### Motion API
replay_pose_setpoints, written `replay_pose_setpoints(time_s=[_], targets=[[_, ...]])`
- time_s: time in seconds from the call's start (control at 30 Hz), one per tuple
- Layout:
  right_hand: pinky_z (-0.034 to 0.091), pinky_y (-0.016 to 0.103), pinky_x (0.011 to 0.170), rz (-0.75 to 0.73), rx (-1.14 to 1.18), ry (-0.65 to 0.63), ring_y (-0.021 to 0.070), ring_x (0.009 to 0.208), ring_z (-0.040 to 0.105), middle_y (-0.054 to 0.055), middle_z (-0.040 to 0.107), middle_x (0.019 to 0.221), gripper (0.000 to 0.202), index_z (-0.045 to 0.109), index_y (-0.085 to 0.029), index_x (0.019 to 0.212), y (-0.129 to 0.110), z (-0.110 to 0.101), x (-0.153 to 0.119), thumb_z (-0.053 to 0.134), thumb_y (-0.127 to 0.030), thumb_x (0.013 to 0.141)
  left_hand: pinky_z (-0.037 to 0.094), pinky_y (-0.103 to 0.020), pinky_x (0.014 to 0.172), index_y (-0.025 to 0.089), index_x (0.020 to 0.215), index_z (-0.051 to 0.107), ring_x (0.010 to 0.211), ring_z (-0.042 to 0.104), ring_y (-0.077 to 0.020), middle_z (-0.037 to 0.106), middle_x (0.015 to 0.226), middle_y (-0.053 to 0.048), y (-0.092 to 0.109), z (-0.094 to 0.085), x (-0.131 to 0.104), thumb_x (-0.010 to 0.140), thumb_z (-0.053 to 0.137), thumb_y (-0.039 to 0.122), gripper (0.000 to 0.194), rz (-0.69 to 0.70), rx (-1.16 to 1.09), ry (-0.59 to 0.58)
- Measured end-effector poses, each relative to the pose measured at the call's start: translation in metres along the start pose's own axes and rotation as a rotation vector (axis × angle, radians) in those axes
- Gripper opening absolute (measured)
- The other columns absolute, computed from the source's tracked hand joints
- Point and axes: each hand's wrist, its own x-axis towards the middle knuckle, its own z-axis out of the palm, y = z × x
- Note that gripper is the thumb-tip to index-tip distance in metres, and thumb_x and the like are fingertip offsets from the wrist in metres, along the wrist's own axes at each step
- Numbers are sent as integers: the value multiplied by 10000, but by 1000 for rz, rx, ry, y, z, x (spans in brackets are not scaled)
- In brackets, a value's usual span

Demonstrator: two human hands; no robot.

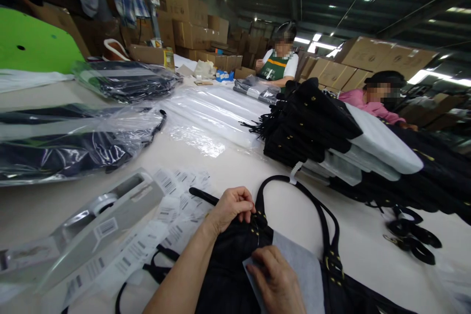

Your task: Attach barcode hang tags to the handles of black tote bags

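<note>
A black handbag (228,260) lies on the table in front of me, its looped handle (324,211) standing up and gold-coloured studs at the handle bases. My left hand (235,206) is closed in a pinch at the near handle base, with a thin pale string running down from about there. Lower down, my right hand (275,277) grips a pale grey-blue card (253,279) between thumb and fingers. Behind that hand a grey-white sheet (300,260) covers part of the bag. The string's ends are too fine to make out.
Barcode label sheets (169,225) and a grey tape dispenser (106,225) lie at left. Plastic-wrapped bags (73,142) sit beyond. Stacked black bags (312,127) and coiled straps (412,235) occupy the right. Two people work behind the table, near cardboard boxes (189,10).
</note>
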Motion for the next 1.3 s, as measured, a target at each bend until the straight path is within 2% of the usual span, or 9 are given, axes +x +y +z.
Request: replay_pose_setpoints(time_s=[0.1, 0.27, 0.37, 0.47, 0.67, 0.8, 0.93, 1.07, 1.3], targets=[[478, 205, 516, -40, -54, 28, 127, 574, 591, 20, 587, 691, 144, 556, -210, 819, 1, 3, 0, 438, -276, 868, 300, -148, 358, 129, 630, 517, 389, 511, -62, 613, 573, 6, -1, 0, 1, 593, 556, 149, 58, -12, 25, 2], [462, 205, 527, -203, -211, 79, 131, 581, 585, 37, 601, 684, 199, 571, -194, 901, 10, 9, -6, 373, -195, 891, 285, -144, 363, 129, 624, 526, 386, 496, -52, 602, 557, 16, 1, 1, 0, 594, 568, 164, 62, -44, 78, -10], [466, 218, 555, -312, -303, 176, 141, 617, 592, 59, 632, 730, 183, 573, -168, 939, 17, 16, -12, 406, -141, 868, 273, -140, 362, 127, 618, 539, 376, 466, -38, 592, 543, 23, 2, 3, -1, 596, 583, 180, 72, -61, 116, -28], [472, 221, 573, -351, -359, 167, 146, 639, 596, 73, 645, 767, 176, 568, -144, 948, 20, 22, -15, 447, -95, 831, 288, -146, 365, 125, 629, 553, 372, 442, -35, 605, 562, 11, 0, 6, -2, 603, 596, 208, 97, -86, 141, -86], [413, 198, 450, -110, -184, 226, 108, 472, 528, -3, 551, 590, 168, 510, -198, 792, 16, 28, -10, 362, -174, 867, 316, -159, 378, 113, 633, 603, 401, 429, -47, 578, 552, 20, -2, 14, -4, 575, 590, 191, 99, -148, 229, -205], [415, 213, 471, 343, 313, 202, 110, 476, 524, -14, 567, 574, 135, 539, -205, 737, 14, 15, -3, 491, -316, 796, 311, -168, 381, 117, 650, 633, 410, 402, -54, 539, 526, 41, -2, 22, -9, 581, 582, 198, 118, -166, 342, -237], [417, 232, 444, 680, 747, 208, 114, 439, 503, -21, 552, 503, 316, 534, -195, 667, 7, 7, 6, 599, -504, 681, 306, -180, 414, 124, 631, 636, 430, 411, -64, 534, 527, 46, -2, 29, -19, 593, 535, 165, 116, -149, 480, -207], [383, 226, 406, 721, 934, 249, 94, 381, 453, -48, 511, 449, 415, 502, -191, 661, 3, 10, 14, 570, -601, 664, 311, -192, 485, 144, 625, 636, 500, 429, -82, 509, 529, 53, 2, 29, -31, 623, 503, 161, 134, -92, 645, -86], [333, 216, 447, 724, 1181, 267, 72, 418, 418, -52, 493, 466, 380, 533, -165, 652, 1, 19, 14, 627, -533, 648, 358, -219, 601, 163, 637, 630, 629, 517, -128, 577, 613, 23, -8, 29, -59, 687, 450, 164, 187, -12, 826, 82]])
